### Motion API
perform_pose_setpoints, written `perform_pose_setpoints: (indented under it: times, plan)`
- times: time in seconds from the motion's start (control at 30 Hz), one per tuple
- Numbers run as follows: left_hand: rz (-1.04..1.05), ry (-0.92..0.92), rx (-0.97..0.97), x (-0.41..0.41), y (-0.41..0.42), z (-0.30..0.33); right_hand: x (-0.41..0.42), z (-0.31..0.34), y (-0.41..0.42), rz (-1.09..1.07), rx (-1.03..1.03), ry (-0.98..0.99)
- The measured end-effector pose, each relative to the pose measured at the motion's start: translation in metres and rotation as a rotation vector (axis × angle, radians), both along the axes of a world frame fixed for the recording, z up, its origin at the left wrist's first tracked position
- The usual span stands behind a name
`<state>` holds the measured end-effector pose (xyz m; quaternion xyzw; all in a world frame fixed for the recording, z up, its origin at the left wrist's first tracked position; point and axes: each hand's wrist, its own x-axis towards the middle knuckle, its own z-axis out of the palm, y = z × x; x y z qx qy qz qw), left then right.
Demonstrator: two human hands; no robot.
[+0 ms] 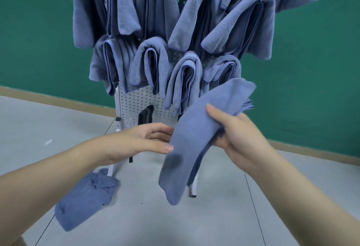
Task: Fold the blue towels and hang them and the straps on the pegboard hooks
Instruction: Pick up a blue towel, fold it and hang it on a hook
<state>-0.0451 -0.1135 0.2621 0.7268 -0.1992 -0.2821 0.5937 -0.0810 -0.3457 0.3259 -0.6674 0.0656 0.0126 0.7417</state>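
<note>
Both hands forward: right hand (236,131) curled, thumb up; left hand (140,140) with fingers straight.

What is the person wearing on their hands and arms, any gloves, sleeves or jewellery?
Nothing shows on them. The left hand and right hand are bare, with no gloves, rings or watch in view. Both forearms are uncovered as far as the picture's edges, so no sleeves show. The fingernails look short and unpainted.

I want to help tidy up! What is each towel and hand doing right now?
Towel in hand: folded, draped, gripped by the right hand.
Towel on the floor: crumpled, not yet hung.
Hanging towels: folded, on the pegboard.
Right hand: holding the towel.
Left hand: open, fingers at the towel's edge.
</note>
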Motion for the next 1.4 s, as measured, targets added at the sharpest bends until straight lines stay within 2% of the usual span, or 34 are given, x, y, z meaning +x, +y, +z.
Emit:
perform_pose_setpoints:
  times: [0.13,0.27,0.47,0.63,0.8,0.9,1.07,1.2,1.33,1.4]
  plan:
    - [0.024,-0.005,-0.068,0.003,-0.007,-0.003,0.001,-0.013,0.019,0.055,0.090,0.066]
    - [0.078,0.040,-0.096,0.015,-0.004,-0.001,0.016,-0.009,0.018,-0.019,0.298,0.122]
    - [0.057,0.058,-0.110,0.035,0.010,-0.002,0.038,0.002,0.004,-0.111,0.383,0.202]
    - [0.306,-0.014,-0.194,0.061,0.009,-0.007,0.055,-0.013,0.008,-0.170,0.429,0.237]
    - [0.440,-0.054,-0.241,0.083,-0.005,-0.013,0.069,-0.029,0.010,-0.187,0.430,0.237]
    - [0.499,-0.012,-0.247,0.088,-0.017,-0.024,0.072,-0.040,0.014,-0.192,0.425,0.274]
    - [0.487,0.046,-0.278,0.088,-0.027,-0.027,0.074,-0.054,0.016,-0.275,0.394,0.270]
    - [0.444,0.106,-0.312,0.085,-0.029,-0.021,0.074,-0.056,0.014,-0.352,0.440,0.280]
    - [0.420,0.276,-0.359,0.083,-0.030,-0.014,0.071,-0.054,0.020,-0.398,0.496,0.300]
    - [0.376,0.260,-0.332,0.083,-0.032,-0.015,0.068,-0.053,0.024,-0.408,0.511,0.307]
